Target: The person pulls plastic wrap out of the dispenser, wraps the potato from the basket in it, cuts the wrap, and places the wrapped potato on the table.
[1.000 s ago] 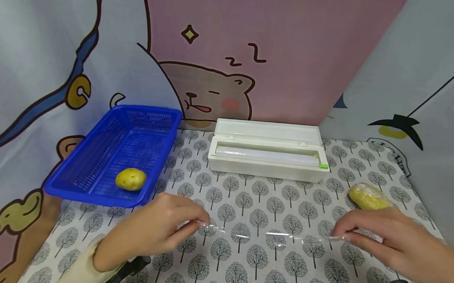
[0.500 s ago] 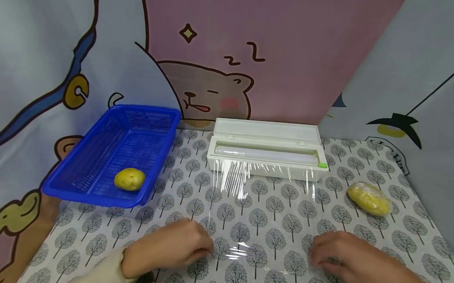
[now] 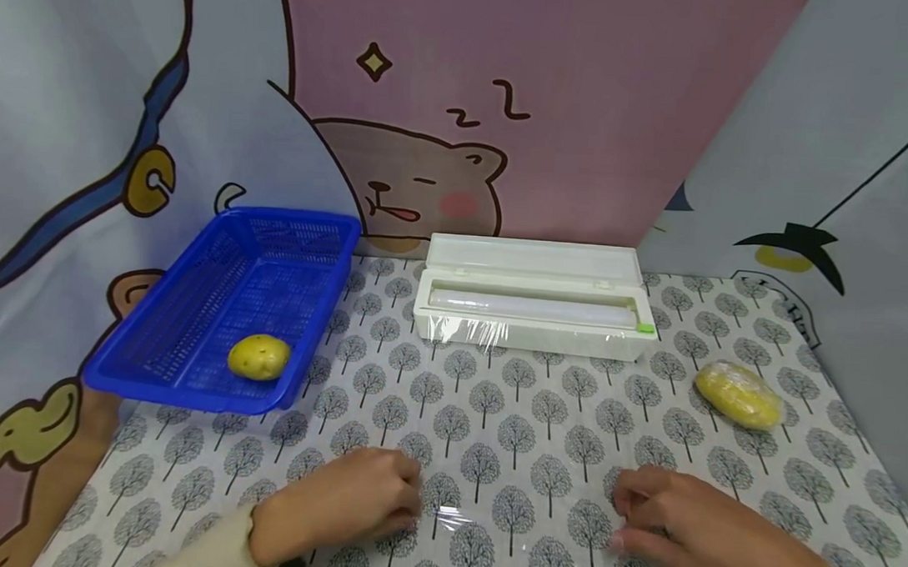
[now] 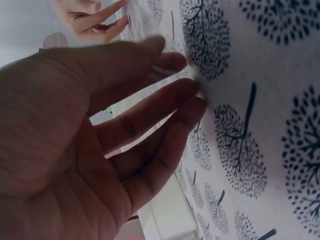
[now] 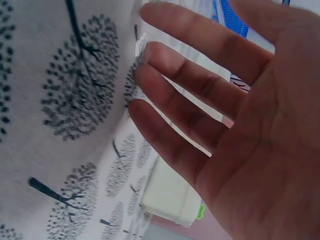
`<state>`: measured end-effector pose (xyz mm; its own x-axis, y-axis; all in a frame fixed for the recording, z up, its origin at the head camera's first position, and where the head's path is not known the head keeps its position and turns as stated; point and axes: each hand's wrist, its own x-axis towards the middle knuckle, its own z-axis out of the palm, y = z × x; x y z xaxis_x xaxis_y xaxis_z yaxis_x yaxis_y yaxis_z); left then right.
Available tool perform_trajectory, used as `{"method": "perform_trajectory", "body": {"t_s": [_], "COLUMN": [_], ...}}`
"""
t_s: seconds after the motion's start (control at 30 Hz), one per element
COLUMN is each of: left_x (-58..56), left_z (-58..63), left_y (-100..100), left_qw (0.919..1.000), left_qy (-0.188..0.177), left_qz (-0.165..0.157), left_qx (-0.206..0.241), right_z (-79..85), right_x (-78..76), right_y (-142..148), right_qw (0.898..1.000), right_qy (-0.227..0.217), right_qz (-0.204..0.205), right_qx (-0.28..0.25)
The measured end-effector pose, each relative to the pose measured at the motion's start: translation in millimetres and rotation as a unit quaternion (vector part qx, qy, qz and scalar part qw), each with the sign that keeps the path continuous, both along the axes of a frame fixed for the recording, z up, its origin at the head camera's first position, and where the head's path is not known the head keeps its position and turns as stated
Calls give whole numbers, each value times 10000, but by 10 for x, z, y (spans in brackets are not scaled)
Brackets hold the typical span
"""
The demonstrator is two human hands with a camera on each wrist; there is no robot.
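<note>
A sheet of clear plastic wrap (image 3: 453, 519) lies over the tree-print tablecloth, its outline mostly lost against the print. My left hand (image 3: 352, 501) is low at its near left; in the left wrist view thumb and index finger meet, pinching the wrap's edge, while the other fingers touch the cloth. At the near right is my right hand (image 3: 686, 521). Its fingers (image 5: 175, 55) are fairly straight, tips against the wrap and cloth, thumb apart. Behind, a white wrap dispenser box (image 3: 531, 334) stands with its lid raised and a film roll (image 3: 536, 306) inside.
At the left, a blue plastic basket (image 3: 105, 380) contains one yellow potato (image 3: 259, 357). Right of the dispenser lies a yellow item covered in plastic wrap (image 3: 739, 395). A printed cartoon curtain (image 3: 579, 138) rises behind the tablecloth (image 3: 518, 394).
The stretched wrap came down from between both hands onto the cloth. Both hands moved lower and closer together, and my right hand let go of its edge.
</note>
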<state>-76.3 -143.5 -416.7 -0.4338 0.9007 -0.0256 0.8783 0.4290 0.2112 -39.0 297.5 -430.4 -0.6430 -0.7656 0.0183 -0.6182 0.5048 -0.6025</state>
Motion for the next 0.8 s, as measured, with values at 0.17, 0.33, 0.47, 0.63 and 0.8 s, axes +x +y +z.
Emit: {"method": "perform_trajectory", "body": {"t_s": [0.17, 0.33, 0.47, 0.63, 0.8], "left_x": [-24, -54, -64, -72, -91], "left_z": [-5, -33, -76, -111, -122], "left_y": [-2, 53, 96, 107, 74], "left_qw": [9998, 9994, 9985, 9964, 9931], "left_qy": [-159, -260, -328, -559, -883], "left_qz": [4, 189, 442, 637, 775], "left_qx": [113, 108, 2, 17, 42], "right_z": [-36, -96, -117, -105, -89], "right_x": [-3, -15, -20, -20, -34], "right_y": [-29, -33, -24, -10, 19], "right_qw": [9993, 9980, 9969, 9952, 9933], "right_qy": [310, 541, 531, 151, -234], "right_qz": [-165, -223, -308, -486, -651], "right_qx": [101, 254, 487, 835, 926]}}
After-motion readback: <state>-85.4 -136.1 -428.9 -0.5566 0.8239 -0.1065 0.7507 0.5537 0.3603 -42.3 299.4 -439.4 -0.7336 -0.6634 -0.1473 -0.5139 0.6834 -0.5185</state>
